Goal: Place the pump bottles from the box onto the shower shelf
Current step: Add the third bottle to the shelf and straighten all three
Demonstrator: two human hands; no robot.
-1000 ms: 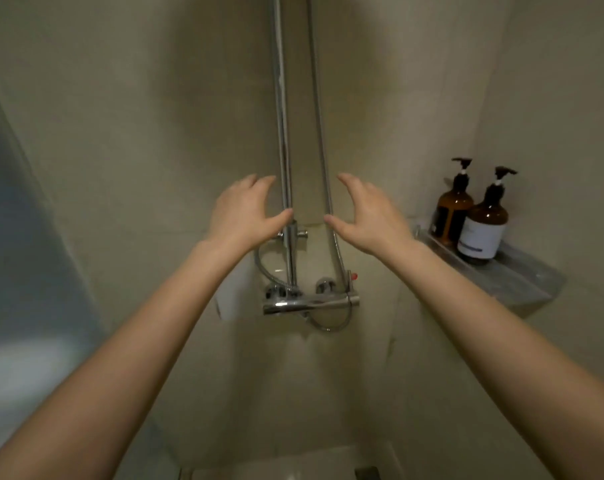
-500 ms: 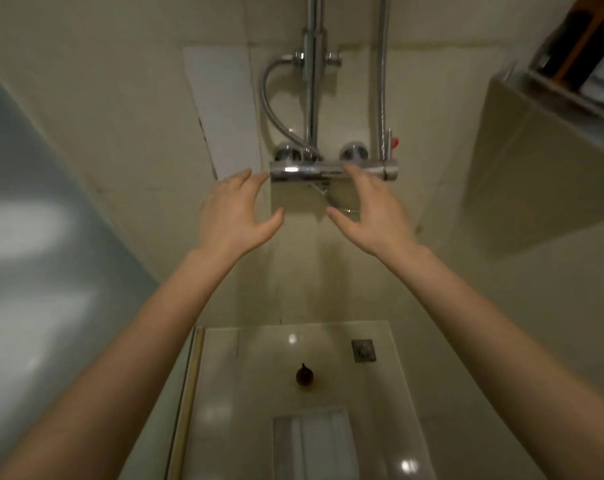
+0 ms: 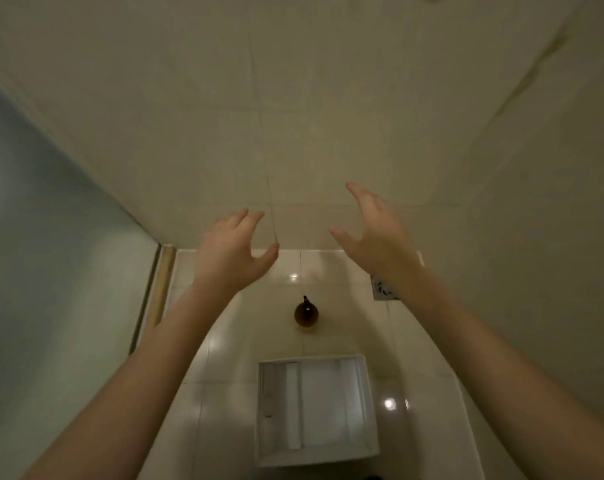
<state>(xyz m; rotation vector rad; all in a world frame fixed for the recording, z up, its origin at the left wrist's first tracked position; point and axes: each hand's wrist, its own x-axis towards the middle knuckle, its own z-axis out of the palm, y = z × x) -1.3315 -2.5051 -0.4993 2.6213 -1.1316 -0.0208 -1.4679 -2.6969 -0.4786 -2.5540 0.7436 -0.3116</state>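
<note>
Beige wall tiles [image 3: 328,116] fill most of what we see, with a glass panel [image 3: 51,237] out beyond our left arm and glossy white floor tiles [image 3: 224,358] far below both hands. Our left hand [image 3: 233,252] hangs in the air with fingers spread and curled, thumb out to the side, gripping nothing. Below the gap between our two hands, one brown pump bottle [image 3: 306,314] stands upright on the floor, untouched. Nearer to us than the bottle, a white box [image 3: 316,410] sits open, and its inside looks bare. Our right hand [image 3: 375,232] is likewise open, fingers apart and bent, holding nothing. Just under its wrist a square metal floor drain [image 3: 383,291] shows partly.
</note>
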